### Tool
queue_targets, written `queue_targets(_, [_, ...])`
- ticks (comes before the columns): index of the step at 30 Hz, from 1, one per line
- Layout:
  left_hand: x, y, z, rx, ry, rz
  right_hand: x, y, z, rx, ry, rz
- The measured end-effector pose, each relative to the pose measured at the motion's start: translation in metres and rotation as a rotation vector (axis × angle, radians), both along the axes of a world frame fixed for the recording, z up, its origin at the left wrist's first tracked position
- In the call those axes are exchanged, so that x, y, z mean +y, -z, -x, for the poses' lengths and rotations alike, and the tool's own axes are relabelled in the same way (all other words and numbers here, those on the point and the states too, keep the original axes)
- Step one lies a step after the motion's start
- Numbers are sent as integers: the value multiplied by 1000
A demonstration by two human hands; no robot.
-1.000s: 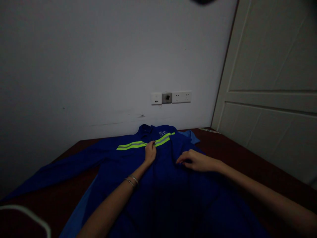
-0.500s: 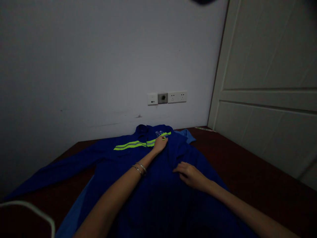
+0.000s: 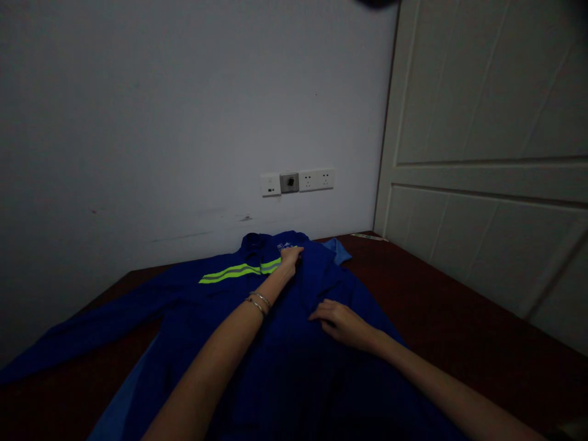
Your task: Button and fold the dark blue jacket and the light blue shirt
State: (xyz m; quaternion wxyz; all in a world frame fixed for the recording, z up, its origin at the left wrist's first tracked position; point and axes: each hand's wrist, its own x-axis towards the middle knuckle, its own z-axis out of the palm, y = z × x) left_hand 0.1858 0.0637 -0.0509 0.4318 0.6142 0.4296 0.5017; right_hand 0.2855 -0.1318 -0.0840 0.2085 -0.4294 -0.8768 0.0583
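Note:
A dark blue jacket [image 3: 215, 312] with a yellow-green and grey stripe [image 3: 229, 272] across its chest lies spread out, collar toward the wall. My left hand [image 3: 291, 257], with bracelets on the wrist, is on the upper chest at the right end of the stripe; its fingers are closed on the jacket's cloth. Lower and to the right, my right hand [image 3: 337, 320] rests on the jacket front with its fingers loosely bent and a little apart, holding nothing visible. Lighter blue cloth [image 3: 339, 250] shows beside the right shoulder and at the lower left.
The jacket lies on a dark red tabletop [image 3: 441, 306] against a grey wall [image 3: 184, 122]. Sockets and switches [image 3: 307, 180] sit on the wall. A pale panelled door [image 3: 459, 208] borders the right side. A thin flat strip [image 3: 369, 237] lies near the back corner.
The view has turned slightly right. My left hand has shifted on the chest and now covers the stripe's right end. The white cord at the lower left is out of view.

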Motion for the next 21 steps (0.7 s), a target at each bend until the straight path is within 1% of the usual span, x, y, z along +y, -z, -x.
queue_targets(3, [1,-22,9,-118,-114,43,-2,-1,-1,34,7,-6])
queue_targets(5, [0,-41,18,-209,-205,-6,-1,1,-4,91,41,-31])
queue_targets(7, [-3,-60,32,-241,-287,-128,2,3,-8,172,112,-66])
queue_targets(9, [-6,-77,48,-220,-346,-260,4,5,-13,259,203,-90])
queue_targets(11, [-13,-91,67,-169,-379,-374,6,2,-17,340,266,-103])
queue_targets(12, [-17,-96,76,-134,-385,-424,7,-1,-18,379,273,-108])
queue_targets(14, [-26,-104,93,-44,-383,-512,7,-11,-17,456,248,-123])
queue_targets(17, [-43,-111,112,135,-392,-640,10,-35,-7,548,220,-155])
queue_targets(19, [-54,-113,118,264,-413,-699,15,-52,6,564,203,-164])
queue_targets(21, [-65,-114,120,374,-422,-723,23,-68,22,550,167,-152])
